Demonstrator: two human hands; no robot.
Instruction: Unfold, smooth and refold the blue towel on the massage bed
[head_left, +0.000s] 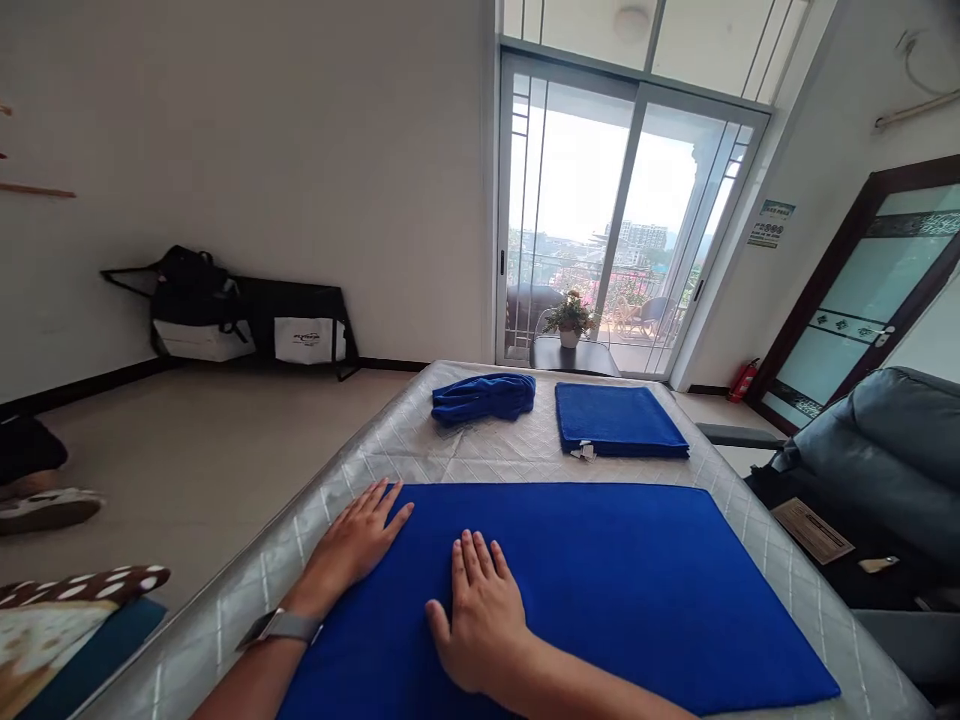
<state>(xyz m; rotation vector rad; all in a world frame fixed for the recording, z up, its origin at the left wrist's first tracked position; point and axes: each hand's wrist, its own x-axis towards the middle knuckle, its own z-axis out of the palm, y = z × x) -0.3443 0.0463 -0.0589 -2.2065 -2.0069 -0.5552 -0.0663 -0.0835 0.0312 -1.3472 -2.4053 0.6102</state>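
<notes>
A blue cloth (615, 590) lies spread flat over the near part of a quilted silver-white surface (495, 440). My left hand (362, 535) rests on the cloth's far left corner, fingers spread, a grey band on the wrist. Flat on the cloth, right of it, lies my right hand (480, 610) with fingers stretched forward and thumb out. Neither hand holds anything. Beyond the cloth sit a loosely bunched blue cloth (484, 398) on the left and a neatly folded blue cloth (621, 418) with a white tag on the right.
A potted plant (570, 318) stands on a small dark table (574, 357) before the glass sliding door. To the right is a dark sofa (885, 450). A black rack with bags (307, 340) is by the left wall. A person's shoe (52, 508) shows at left.
</notes>
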